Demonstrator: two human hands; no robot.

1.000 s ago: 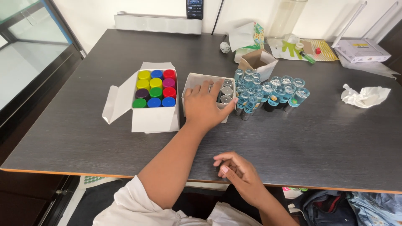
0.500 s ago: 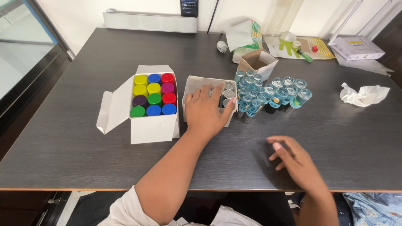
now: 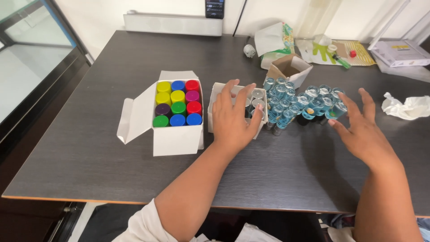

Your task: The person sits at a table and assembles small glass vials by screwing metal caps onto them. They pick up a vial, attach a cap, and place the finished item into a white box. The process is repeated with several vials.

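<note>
My left hand lies flat on top of an open white box that holds several small clear bottles, fingers spread over its opening. My right hand hovers open, fingers apart, just right of a cluster of small blue-liquid bottles standing on the dark table. Its fingertips almost touch the nearest bottle. Left of my left hand stands another open white box filled with bottles that have coloured caps.
A small open cardboard box sits behind the bottle cluster. A crumpled white tissue lies at the right. Packets, a paper bag and a flat box line the back edge by the wall. The table's front edge is close to me.
My right hand rose from the table's front edge and moved forward and right to the blue bottle cluster. My left hand stayed on the white box.
</note>
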